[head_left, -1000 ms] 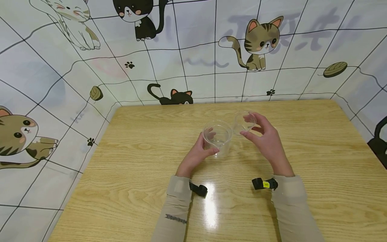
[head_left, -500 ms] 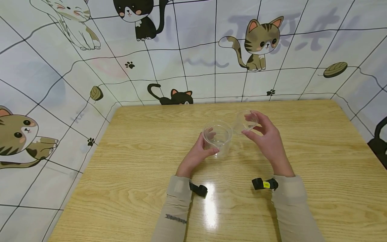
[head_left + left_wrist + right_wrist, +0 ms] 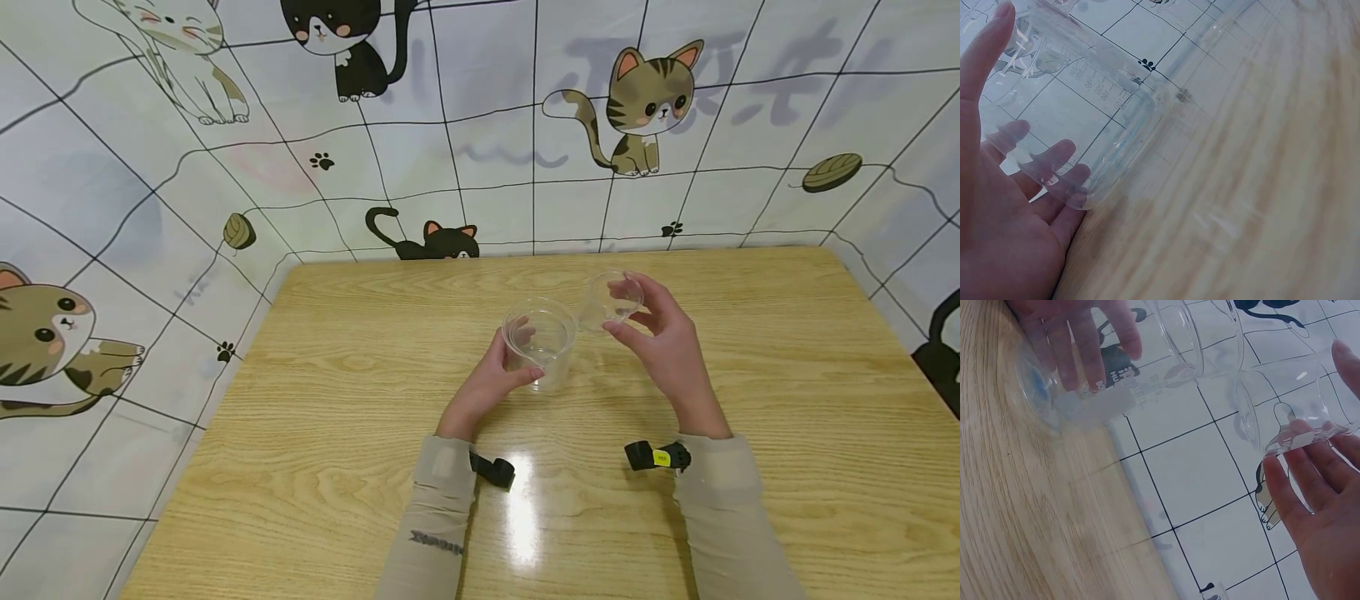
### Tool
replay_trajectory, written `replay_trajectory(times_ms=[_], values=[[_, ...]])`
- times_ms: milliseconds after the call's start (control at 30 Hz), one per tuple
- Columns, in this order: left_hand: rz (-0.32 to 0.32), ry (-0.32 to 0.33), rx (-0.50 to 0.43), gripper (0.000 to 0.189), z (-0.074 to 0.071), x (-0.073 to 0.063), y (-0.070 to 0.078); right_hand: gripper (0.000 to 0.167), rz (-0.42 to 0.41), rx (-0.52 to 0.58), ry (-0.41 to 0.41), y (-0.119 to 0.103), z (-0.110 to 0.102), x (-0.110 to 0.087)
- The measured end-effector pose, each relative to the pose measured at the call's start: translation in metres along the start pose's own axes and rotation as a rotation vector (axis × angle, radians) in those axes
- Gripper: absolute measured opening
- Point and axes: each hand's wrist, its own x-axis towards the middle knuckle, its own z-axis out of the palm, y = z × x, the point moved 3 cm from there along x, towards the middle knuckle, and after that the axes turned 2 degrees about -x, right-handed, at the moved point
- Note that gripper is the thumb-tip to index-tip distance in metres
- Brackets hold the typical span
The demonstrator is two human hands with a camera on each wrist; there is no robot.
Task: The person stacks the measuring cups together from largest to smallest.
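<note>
A clear plastic measuring beaker [image 3: 557,335] stands upright on the wooden table. My left hand [image 3: 486,379] grips its side, thumb toward me and fingers around the left. Printed graduations show on the wall of the same beaker [image 3: 1094,94] in the left wrist view. To the right, my right hand [image 3: 666,346] holds a smaller clear cup [image 3: 597,307] between thumb and fingers. That cup is raised above the table, tilted, close beside the beaker's rim. In the right wrist view the fingertips [image 3: 1300,439] lie along the small cup's wall.
The wooden table [image 3: 337,467] reaches back to a white wall covering [image 3: 495,142] printed with cats and grid lines. Black straps [image 3: 492,471] sit at both wrists. A bright light reflection falls on the table between the forearms.
My right hand has drifted slightly right and away from me with the small cup, widening the gap to the beaker. The left hand and beaker stay in place.
</note>
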Motion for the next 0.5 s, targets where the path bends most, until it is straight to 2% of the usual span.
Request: replay_trajectory(times_ms=[500], values=[[-0.004,0.004,0.011,0.082,-0.0001,0.0007,-0.0013,0.055,-0.055,0.129,-0.013,0.0039,0.0007,0.0013]])
